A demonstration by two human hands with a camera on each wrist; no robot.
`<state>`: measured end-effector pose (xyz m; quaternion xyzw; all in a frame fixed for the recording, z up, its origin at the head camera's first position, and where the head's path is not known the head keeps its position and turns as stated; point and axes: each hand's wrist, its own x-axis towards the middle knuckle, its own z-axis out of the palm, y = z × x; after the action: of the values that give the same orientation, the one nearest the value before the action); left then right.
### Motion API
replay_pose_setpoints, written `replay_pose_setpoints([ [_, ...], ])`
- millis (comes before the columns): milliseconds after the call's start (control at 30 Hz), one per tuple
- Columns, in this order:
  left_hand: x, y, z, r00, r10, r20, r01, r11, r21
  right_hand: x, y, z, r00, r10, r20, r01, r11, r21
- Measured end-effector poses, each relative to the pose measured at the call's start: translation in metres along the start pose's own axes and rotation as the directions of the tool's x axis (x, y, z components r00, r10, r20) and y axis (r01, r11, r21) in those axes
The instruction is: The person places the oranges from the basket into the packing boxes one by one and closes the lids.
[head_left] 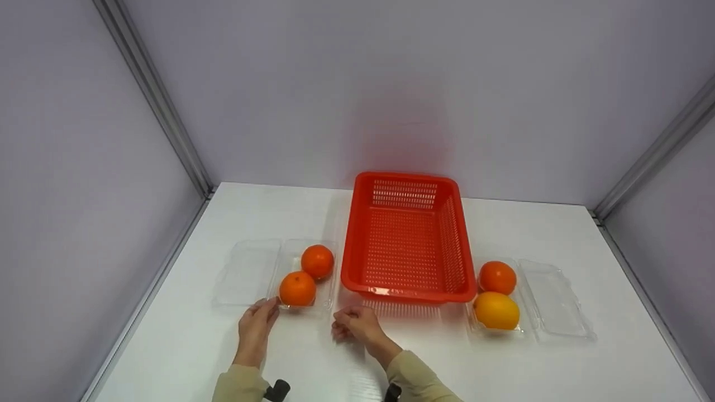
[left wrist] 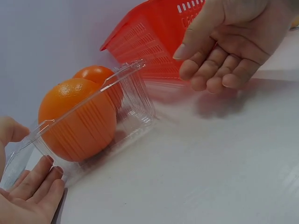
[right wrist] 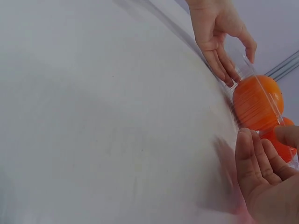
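Observation:
Two oranges sit in the base of a clear hinged box at the left, its lid lying flat open. My left hand is at the near left corner of that base; in the left wrist view its fingers touch the plastic, thumb raised above the rim. My right hand hovers right of the box's near corner, in front of the red basket. Its fingers are loosely bent with nothing between them. In the right wrist view, my left hand touches the box's end.
The basket stands at the middle back, with nothing in it. Right of it another clear box, lid open to the right, holds an orange and a yellow-orange fruit. Walls enclose the table at the back and sides.

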<state>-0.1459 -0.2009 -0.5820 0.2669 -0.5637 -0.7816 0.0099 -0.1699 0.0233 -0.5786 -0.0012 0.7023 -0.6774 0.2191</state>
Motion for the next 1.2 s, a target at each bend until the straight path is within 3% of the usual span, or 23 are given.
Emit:
replay_pose_setpoints([
  [200, -0.005, -0.001, -0.001, 1.0, 0.007, -0.027, -0.007, 1.0, 0.025, 0.004, -0.002, 0.008, 1.0, -0.006, -0.012, 0.006, 1.0, 0.023],
  [467, -0.005, -0.001, -0.001, 0.996, 0.068, -0.053, -0.064, 0.995, 0.071, 0.005, -0.011, 0.016, 0.998, 0.036, -0.058, -0.031, 0.995, 0.095],
  [700, -0.007, 0.006, -0.009, 0.993, 0.081, -0.091, -0.065, 0.984, 0.168, 0.001, -0.017, 0.017, 0.999, -0.02, -0.03, 0.024, 0.989, 0.143],
  [967, -0.007, 0.016, -0.02, 0.994, 0.078, -0.079, -0.075, 0.996, 0.037, 0.003, -0.012, 0.018, 0.999, 0.005, -0.05, 0.001, 0.992, 0.126],
  [1200, -0.006, 0.018, -0.027, 0.994, 0.087, -0.063, -0.094, 0.99, -0.109, 0.007, -0.009, 0.018, 0.999, 0.012, -0.05, -0.005, 0.991, 0.136],
])
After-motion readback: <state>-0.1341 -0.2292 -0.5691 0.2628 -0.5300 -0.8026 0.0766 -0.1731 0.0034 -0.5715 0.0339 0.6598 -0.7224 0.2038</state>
